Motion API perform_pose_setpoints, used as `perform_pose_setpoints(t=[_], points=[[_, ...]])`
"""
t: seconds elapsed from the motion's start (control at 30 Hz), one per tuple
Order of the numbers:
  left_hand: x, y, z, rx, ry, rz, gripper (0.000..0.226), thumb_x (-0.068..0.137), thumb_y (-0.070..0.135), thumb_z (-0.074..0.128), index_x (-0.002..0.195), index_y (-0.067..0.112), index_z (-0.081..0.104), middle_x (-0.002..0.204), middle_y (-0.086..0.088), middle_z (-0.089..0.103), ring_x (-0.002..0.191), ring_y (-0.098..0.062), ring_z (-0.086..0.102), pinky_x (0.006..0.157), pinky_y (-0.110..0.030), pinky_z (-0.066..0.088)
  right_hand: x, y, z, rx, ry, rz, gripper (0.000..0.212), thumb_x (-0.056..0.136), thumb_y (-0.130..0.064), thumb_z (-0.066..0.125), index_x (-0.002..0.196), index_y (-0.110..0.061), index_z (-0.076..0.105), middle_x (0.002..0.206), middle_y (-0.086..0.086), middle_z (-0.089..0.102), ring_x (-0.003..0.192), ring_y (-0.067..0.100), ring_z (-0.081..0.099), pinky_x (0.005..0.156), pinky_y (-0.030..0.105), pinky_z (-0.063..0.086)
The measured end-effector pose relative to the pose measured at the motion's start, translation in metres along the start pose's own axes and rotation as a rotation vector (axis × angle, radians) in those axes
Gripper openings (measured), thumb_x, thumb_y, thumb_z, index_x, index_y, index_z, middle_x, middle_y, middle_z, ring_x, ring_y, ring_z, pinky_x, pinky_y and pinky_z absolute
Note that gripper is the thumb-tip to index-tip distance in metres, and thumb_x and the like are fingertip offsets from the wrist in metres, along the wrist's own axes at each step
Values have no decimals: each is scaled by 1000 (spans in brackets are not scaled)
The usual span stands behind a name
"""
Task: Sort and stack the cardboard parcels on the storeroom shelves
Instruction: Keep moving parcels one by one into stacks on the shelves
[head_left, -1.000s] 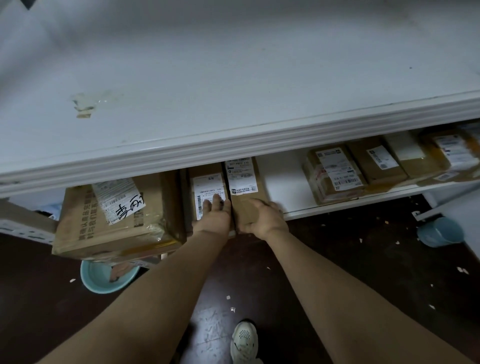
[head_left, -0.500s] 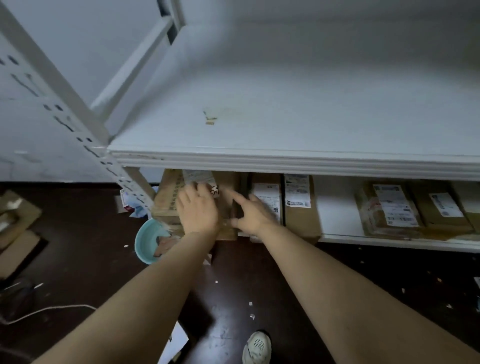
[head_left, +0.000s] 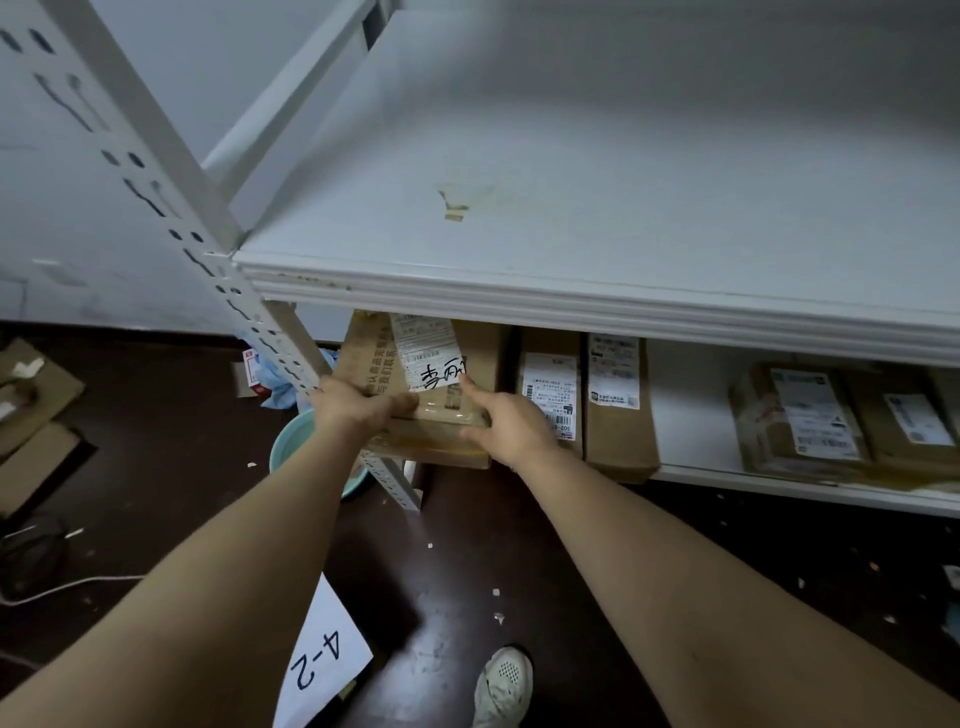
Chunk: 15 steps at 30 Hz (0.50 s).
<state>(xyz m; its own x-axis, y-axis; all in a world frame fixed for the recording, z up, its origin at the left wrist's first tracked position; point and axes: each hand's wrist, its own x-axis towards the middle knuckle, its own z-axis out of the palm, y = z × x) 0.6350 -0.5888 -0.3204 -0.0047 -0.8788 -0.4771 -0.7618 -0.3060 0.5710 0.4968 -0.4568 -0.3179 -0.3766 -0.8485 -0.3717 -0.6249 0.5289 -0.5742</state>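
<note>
Hands moved within the last second: both left the narrow upright parcels (head_left: 621, 431) and went to the large parcel (head_left: 374, 364) at their 9 o'clock, at the left end of the lower shelf (head_left: 727, 475).

Left hand (head_left: 353, 410): fingers curled over the parcel's near top edge, gripping.

Right hand (head_left: 511, 423): spread, index finger straight on the top by the handwritten label (head_left: 431, 358), thumb against the front face; pressing rather than clasping.

Parcel lies flat and appears to overhang the shelf front.

Judgement: upright pair looks settled, standing side by side. Work now turns to seating or squaring the large parcel. More parcels sit at 3 o'clock, well apart.
</note>
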Motion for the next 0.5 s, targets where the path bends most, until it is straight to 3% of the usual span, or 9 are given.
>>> perform_pose_setpoints(t=[0.13, 0.23, 0.37, 0.5], points=[[-19, 19, 10, 121, 20, -4, 125, 62, 50, 83, 149, 1, 8, 152, -20, 16, 142, -34, 17, 118, -44, 18, -5, 6, -9, 67, -33, 40, 74, 91, -31, 64, 149, -44, 21, 147, 4, 44, 125, 27, 50, 98, 32, 42], [-51, 40, 30, 332, 111, 71, 115, 76, 50, 68, 150, 5, -8, 158, -18, -9, 146, -31, -10, 117, -48, -4, -12, 3, -16, 104, -52, 58, 79, 88, -29, 62, 146, -54, 15, 141, 4, 48, 103, 27, 58, 85, 37, 52], [-99, 67, 71, 520, 153, 422, 91, 79, 36, 63, 147, 2, 12, 154, -21, 7, 144, -35, 5, 118, -47, 2, -28, 24, -41, 101, 61, 137, 81, 88, -23, 58, 150, -46, 10, 147, 7, 38, 118, 30, 55, 87, 35, 52], [-141, 90, 117, 716, 24, 723, 71, 77, 32, 64, 134, 5, 32, 138, -19, 30, 135, -35, 22, 117, -44, 8, -56, 76, -80, 105, 191, 298, 68, 89, -25, 57, 149, -29, 25, 144, 9, 42, 126, 30, 47, 98, 35, 45]])
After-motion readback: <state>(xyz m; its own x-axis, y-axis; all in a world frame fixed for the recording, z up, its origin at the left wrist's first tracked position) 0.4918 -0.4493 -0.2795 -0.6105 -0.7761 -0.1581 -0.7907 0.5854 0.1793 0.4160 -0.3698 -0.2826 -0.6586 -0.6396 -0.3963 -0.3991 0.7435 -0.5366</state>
